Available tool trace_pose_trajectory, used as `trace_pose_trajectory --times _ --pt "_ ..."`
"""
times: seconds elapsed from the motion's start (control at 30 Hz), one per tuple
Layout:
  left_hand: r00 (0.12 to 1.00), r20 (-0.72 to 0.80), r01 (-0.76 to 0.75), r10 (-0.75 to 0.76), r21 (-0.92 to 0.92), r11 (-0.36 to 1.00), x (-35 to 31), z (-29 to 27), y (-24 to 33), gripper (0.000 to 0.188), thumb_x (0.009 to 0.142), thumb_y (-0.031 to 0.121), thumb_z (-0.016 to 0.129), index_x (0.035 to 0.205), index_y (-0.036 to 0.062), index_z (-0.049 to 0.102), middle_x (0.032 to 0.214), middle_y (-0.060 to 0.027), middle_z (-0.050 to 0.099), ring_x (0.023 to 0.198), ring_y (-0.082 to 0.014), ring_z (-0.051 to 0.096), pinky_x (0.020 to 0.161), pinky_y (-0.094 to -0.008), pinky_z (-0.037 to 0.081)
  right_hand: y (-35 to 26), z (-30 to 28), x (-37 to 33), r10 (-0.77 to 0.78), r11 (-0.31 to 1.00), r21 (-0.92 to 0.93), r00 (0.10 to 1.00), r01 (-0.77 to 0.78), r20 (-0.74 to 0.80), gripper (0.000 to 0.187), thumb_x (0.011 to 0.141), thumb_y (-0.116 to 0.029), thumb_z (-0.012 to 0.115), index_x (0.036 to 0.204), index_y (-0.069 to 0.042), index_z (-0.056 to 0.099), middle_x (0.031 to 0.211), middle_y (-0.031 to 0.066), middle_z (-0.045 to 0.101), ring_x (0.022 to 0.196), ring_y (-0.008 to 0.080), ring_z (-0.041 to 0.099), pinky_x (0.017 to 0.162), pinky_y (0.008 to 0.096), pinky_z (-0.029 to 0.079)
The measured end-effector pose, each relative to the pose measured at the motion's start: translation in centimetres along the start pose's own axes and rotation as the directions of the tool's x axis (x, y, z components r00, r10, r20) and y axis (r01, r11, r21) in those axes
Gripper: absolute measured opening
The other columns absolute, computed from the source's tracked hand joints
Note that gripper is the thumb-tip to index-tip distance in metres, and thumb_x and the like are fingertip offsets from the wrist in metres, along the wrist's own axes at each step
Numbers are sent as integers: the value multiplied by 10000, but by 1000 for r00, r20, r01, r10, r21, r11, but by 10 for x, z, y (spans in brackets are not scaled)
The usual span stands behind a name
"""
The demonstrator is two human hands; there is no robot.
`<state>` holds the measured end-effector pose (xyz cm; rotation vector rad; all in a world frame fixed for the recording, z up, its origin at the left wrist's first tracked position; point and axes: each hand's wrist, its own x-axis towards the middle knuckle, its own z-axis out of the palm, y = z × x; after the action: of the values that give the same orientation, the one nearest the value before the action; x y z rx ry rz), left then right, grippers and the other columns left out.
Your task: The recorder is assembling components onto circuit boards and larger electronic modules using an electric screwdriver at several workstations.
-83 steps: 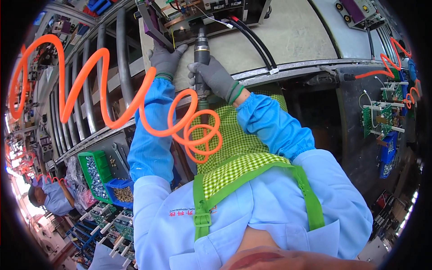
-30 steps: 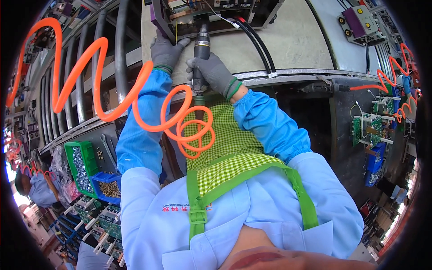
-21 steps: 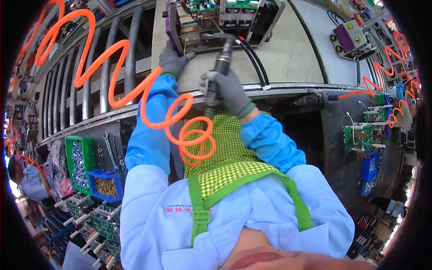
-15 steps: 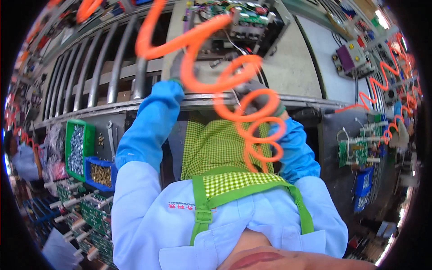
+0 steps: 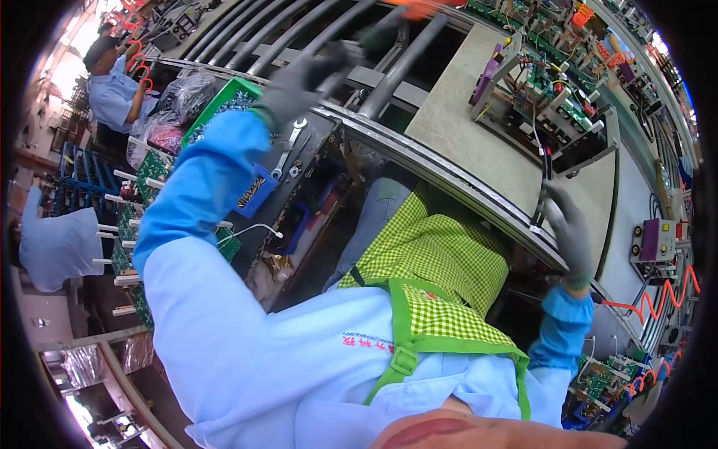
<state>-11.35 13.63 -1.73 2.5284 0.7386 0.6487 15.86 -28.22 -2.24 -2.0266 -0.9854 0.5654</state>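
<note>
My left hand [image 5: 295,90], in a grey glove, reaches out over the rollers beside the green bin [image 5: 250,87] of metal fasteners. Motion smears its fingers. By the fingertips hangs a dark, blurred tool-like object [image 5: 381,36] under an orange hose [image 5: 425,7]; whether I hold it is unclear. My right hand [image 5: 570,232], also gloved, is at the near edge of the pale board [image 5: 456,97], its fingers apart and beside black cables [image 5: 546,172]. Those cables run down from an open-frame electronic unit [image 5: 561,112] with green circuit boards, standing on the board.
Metal rollers [image 5: 404,63] lie left of the board. On the dark side bench are wrenches [image 5: 288,150], a blue bin [image 5: 256,193] of brass-coloured parts and several circuit boards [image 5: 149,176]. A purple control box [image 5: 656,241] stands at right. Another person [image 5: 112,93] works at far left.
The view has turned. My left hand has swung left from the unit toward the rollers, and the orange coil has left the middle. My right hand is now beside the cables at the board's edge.
</note>
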Motion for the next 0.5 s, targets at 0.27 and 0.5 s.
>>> trace_pose_trajectory --times 0.27,0.5 --pt "667 -189 620 -720 678 396 -56 -121 -227 489 664 220 682 1112 35 617 1071 -217 630 1057 -336 594 911 -383 462 87 -94 -73 538 178 -851 773 -494 -336 621 731 -500 656 1148 -45 587 1101 190 624 1042 350 587 882 433 459" --pt "694 -40 425 -718 828 365 -58 -136 -208 475 664 247 713 1084 40 631 1022 -188 651 1015 -330 612 878 -392 474 110 -98 -67 840 140 -868 521 -477 -151 535 623 -481 753 871 -9 706 953 199 675 900 323 655 795 389 511"
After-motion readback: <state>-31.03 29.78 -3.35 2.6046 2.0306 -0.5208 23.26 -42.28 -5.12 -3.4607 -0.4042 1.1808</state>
